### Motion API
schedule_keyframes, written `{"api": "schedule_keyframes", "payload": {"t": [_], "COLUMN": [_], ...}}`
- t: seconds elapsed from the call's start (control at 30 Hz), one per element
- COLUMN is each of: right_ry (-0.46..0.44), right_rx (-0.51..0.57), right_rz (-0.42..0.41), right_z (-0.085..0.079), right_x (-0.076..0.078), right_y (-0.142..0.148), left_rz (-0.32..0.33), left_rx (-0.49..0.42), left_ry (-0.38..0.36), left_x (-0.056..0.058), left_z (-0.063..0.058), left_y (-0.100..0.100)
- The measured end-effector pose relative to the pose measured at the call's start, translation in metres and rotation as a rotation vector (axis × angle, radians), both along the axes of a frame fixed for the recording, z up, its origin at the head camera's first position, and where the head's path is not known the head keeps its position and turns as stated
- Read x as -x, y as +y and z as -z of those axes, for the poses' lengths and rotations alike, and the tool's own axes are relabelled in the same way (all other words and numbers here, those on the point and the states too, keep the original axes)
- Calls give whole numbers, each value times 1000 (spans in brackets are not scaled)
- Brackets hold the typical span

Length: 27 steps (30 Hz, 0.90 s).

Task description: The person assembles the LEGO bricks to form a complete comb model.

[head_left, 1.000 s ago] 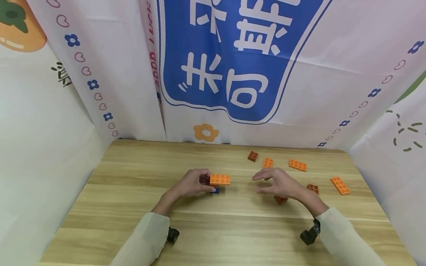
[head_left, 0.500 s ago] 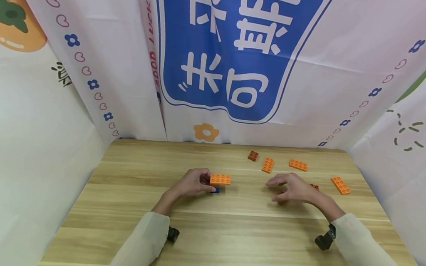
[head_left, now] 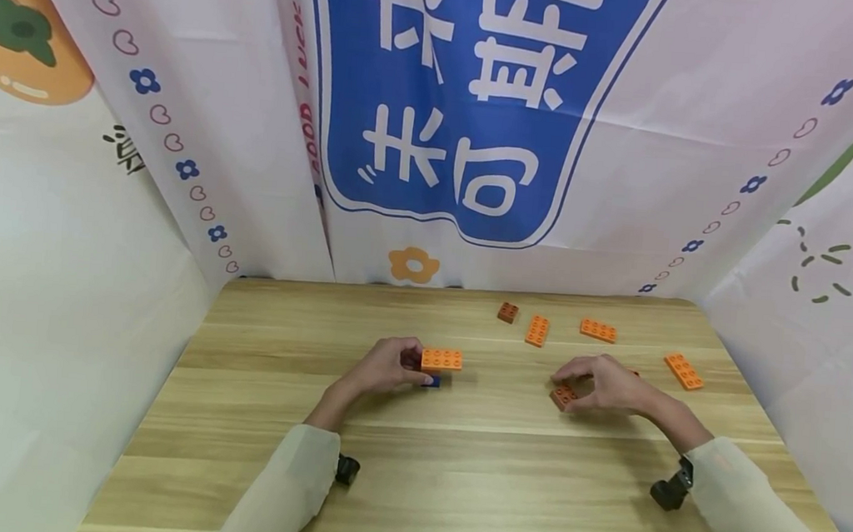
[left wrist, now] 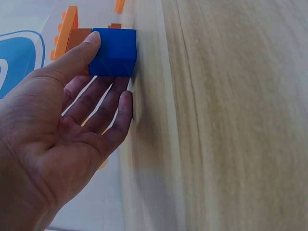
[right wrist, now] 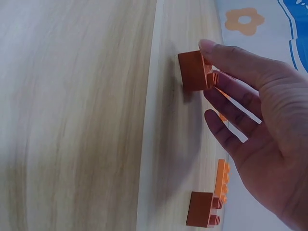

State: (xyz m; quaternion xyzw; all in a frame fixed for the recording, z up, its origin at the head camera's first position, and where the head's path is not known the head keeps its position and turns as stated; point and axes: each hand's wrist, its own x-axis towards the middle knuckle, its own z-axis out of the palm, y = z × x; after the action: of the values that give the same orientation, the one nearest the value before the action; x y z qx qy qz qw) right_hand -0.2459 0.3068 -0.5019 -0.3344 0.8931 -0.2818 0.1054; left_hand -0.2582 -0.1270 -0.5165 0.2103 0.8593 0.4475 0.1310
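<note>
In the head view my left hand (head_left: 386, 366) holds a small stack of toy building bricks at mid-table. An orange eight-stud brick (head_left: 442, 359) tops it. The left wrist view shows a reddish-brown brick (left wrist: 79, 39) in the middle and a blue brick (left wrist: 113, 53) at the bottom, with the thumb pressed against the blue one. My right hand (head_left: 607, 385) is spread around another reddish-brown brick (head_left: 563, 397) on the table. Its thumb tip sits right at that brick's edge in the right wrist view, the other fingers loosely bent on the far side.
Near the back right lie a small brown brick (head_left: 508, 312) and flat orange bricks (head_left: 537, 331), (head_left: 598, 330), (head_left: 684, 371). One more brown brick (right wrist: 200, 210) lies behind the right hand, mostly hidden in the head view. Printed cloth (head_left: 278, 246) walls the wooden table (head_left: 409, 482).
My right hand has moved rightward, away from the stack, and lowered around the reddish-brown brick. The left hand has kept its place with the stack.
</note>
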Motion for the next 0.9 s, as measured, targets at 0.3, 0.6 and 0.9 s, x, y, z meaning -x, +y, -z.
{"api": "schedule_keyframes", "payload": {"t": [0.3, 0.6, 0.9], "right_ry": [8, -7, 17], "right_rx": [-10, 19, 30], "right_rz": [1, 9, 21], "right_z": [4, 4, 4], "right_x": [-1, -1, -1], "right_y": [5, 3, 0], "left_rz": [1, 8, 7], "left_rx": [1, -3, 4], "left_ry": [7, -9, 10], "left_x": [0, -1, -1], "left_z": [0, -2, -1], "left_y": [0, -1, -2]}}
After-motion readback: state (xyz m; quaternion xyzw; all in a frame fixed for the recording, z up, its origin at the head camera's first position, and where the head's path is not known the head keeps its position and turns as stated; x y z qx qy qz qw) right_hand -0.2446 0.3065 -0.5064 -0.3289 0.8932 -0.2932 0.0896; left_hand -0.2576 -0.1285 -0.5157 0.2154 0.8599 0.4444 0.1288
